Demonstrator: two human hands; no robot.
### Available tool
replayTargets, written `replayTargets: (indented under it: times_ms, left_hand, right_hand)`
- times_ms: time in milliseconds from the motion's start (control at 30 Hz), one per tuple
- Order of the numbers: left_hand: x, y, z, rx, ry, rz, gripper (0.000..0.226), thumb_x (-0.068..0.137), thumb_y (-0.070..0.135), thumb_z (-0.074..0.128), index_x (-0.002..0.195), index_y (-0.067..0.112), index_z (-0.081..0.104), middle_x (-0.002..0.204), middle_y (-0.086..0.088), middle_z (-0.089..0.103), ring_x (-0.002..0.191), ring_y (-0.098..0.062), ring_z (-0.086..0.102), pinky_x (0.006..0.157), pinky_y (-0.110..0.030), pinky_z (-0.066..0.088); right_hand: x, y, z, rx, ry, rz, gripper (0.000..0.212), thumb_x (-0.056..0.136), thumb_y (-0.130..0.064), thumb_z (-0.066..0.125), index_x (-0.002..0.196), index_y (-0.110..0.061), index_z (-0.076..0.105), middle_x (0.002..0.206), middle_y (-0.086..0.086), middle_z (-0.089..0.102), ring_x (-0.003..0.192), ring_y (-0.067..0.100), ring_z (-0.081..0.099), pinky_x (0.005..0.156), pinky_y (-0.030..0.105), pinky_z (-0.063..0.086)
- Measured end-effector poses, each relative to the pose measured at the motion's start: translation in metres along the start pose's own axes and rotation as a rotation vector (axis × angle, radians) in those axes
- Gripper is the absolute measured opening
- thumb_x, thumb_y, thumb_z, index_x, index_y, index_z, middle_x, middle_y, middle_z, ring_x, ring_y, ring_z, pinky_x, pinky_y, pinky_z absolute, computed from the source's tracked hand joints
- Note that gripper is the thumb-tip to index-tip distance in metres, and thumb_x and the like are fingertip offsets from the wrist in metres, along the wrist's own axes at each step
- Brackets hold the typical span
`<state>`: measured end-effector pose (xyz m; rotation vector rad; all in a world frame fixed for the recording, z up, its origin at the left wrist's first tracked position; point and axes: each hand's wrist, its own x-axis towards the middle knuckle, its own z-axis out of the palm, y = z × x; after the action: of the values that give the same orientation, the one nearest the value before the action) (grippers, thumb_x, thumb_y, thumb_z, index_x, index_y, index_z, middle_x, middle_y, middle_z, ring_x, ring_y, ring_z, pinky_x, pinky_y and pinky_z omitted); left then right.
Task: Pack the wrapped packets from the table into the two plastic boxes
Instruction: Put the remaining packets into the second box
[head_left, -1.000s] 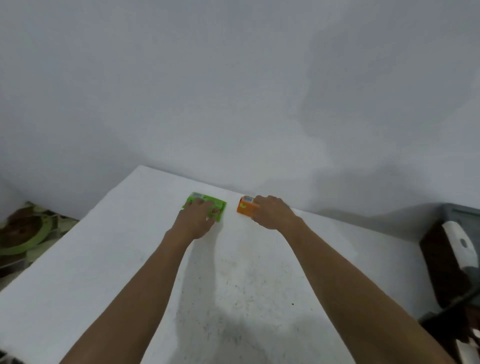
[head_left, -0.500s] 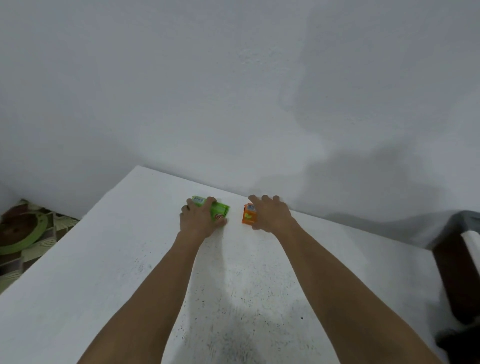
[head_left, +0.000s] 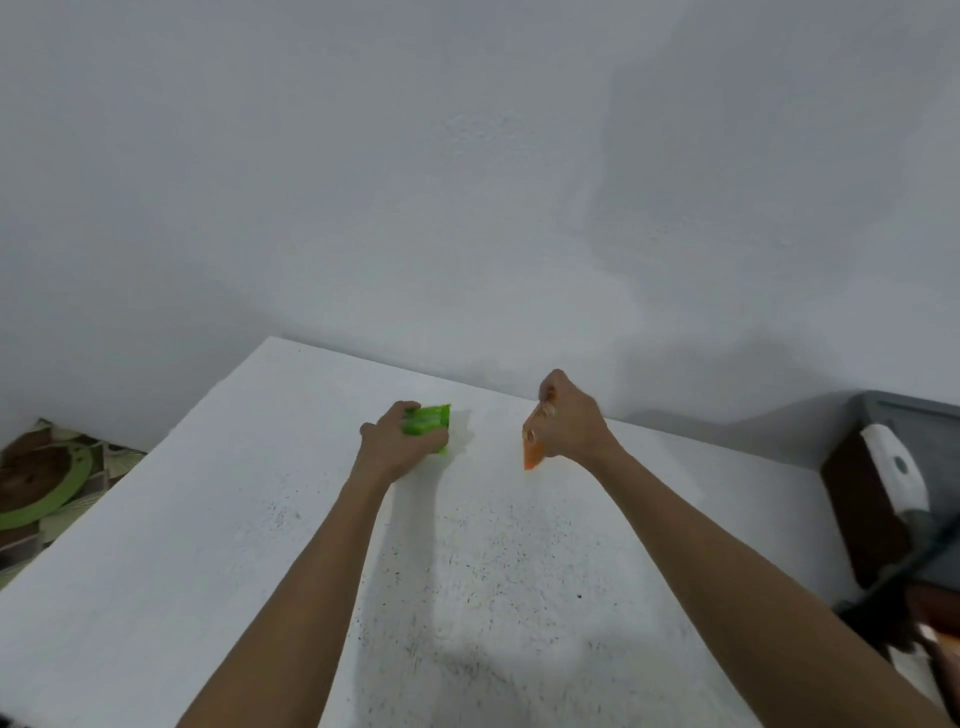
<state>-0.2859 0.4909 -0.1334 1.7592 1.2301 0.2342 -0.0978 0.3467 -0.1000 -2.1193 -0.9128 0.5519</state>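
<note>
A green packet (head_left: 427, 425) sits at the far side of the white table (head_left: 156, 545), gripped by the left hand (head_left: 397, 444), whose curled fingers cover half of it. To its right, the right hand (head_left: 569, 423) pinches an orange packet (head_left: 532, 451) clear of the surface. Both packets are blurred and their printing unreadable. At the right edge, a dark, partly cut-off object (head_left: 872, 499) is hard to make out.

A plain grey-white wall (head_left: 467, 182) is rising behind the speckled white desk (head_left: 208, 519) — patterned flooring (head_left: 47, 483) is showing at left.
</note>
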Motion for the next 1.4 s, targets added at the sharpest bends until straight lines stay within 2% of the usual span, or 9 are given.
replayTargets:
  times_ms: [100,167,300,500,567,700,1000,1167,1400]
  left_hand:
    - [-0.027,0.010,0.002,-0.499,-0.132,0.028,0.048,0.074,0.038,0.071,0.118,0.025,0.056,0.108,-0.003,0.059,0.096,-0.021,0.059,0.088,-0.034,0.051]
    - [-0.045,0.016,0.007,-0.831,-0.271,0.009,0.026,0.085,0.026,0.064,0.105,0.012,0.054,0.097,-0.008,0.054,0.093,-0.025,0.052,0.091,-0.038,0.049]
    - [-0.073,0.029,0.025,-1.256,-0.449,-0.019,0.032,0.071,0.021,0.072,0.097,0.014,0.055,0.101,-0.014,0.057,0.109,-0.034,0.054,0.107,-0.051,0.040]
    - [-0.119,0.063,0.076,-1.203,-0.434,-0.010,0.031,0.089,0.024,0.059,0.117,0.013,0.058,0.110,-0.014,0.070,0.113,-0.034,0.062,0.096,-0.046,0.050]
    - [-0.133,0.069,0.095,-1.158,-0.448,0.038,0.032,0.095,0.018,0.053,0.126,0.011,0.055,0.115,-0.014,0.069,0.110,-0.032,0.064,0.089,-0.043,0.055]
    - [-0.165,0.086,0.133,-1.073,-0.438,0.086,0.027,0.097,0.016,0.051,0.119,0.003,0.059,0.111,-0.015,0.070,0.099,-0.026,0.069,0.079,-0.038,0.059]
    - [-0.239,0.132,0.220,-0.948,-0.390,0.146,0.026,0.094,0.021,0.057,0.110,0.001,0.064,0.101,-0.013,0.072,0.094,-0.025,0.070,0.078,-0.038,0.060]
    - [-0.270,0.151,0.266,-0.841,-0.360,0.190,0.022,0.092,0.028,0.059,0.103,0.011,0.067,0.095,-0.004,0.074,0.089,-0.016,0.070,0.072,-0.029,0.059]
    - [-0.308,0.171,0.312,-0.777,-0.345,0.241,0.016,0.091,0.022,0.064,0.099,0.009,0.069,0.090,-0.007,0.075,0.084,-0.016,0.072,0.067,-0.030,0.059]
  right_hand:
    - [-0.025,0.007,-0.019,0.348,0.051,0.070,0.017,0.088,0.000,0.055,0.096,-0.015,0.049,0.101,0.006,0.054,0.094,0.026,0.062,0.063,0.042,0.062]
    - [-0.043,0.016,-0.032,0.467,0.055,0.082,0.019,0.090,-0.001,0.056,0.091,-0.019,0.049,0.113,0.012,0.053,0.103,0.031,0.062,0.063,0.042,0.062]
    - [-0.079,0.032,-0.065,0.626,0.057,0.090,0.021,0.090,-0.001,0.061,0.088,-0.020,0.051,0.116,0.016,0.053,0.103,0.036,0.065,0.067,0.047,0.061]
    - [-0.142,0.052,-0.122,0.686,0.055,0.094,0.044,0.088,-0.003,0.068,0.124,-0.025,0.056,0.114,0.013,0.062,0.096,0.032,0.071,0.072,0.050,0.061]
    - [-0.163,0.060,-0.140,0.685,0.058,0.093,0.038,0.088,-0.004,0.069,0.122,-0.020,0.061,0.114,0.017,0.064,0.094,0.030,0.072,0.071,0.048,0.061]
    - [-0.204,0.083,-0.174,0.737,0.079,0.109,0.028,0.088,-0.004,0.069,0.114,-0.013,0.063,0.109,0.019,0.067,0.093,0.031,0.073,0.069,0.042,0.061]
    - [-0.281,0.147,-0.246,0.745,0.151,0.146,0.030,0.088,-0.005,0.068,0.116,-0.012,0.063,0.109,0.018,0.068,0.093,0.032,0.072,0.067,0.042,0.061]
    - [-0.317,0.182,-0.286,0.709,0.169,0.186,0.031,0.088,-0.006,0.068,0.118,-0.012,0.062,0.109,0.015,0.067,0.093,0.028,0.072,0.068,0.041,0.062]
    - [-0.359,0.224,-0.325,0.653,0.159,0.292,0.031,0.086,-0.012,0.071,0.116,-0.014,0.062,0.111,0.016,0.068,0.092,0.029,0.073,0.066,0.041,0.062]
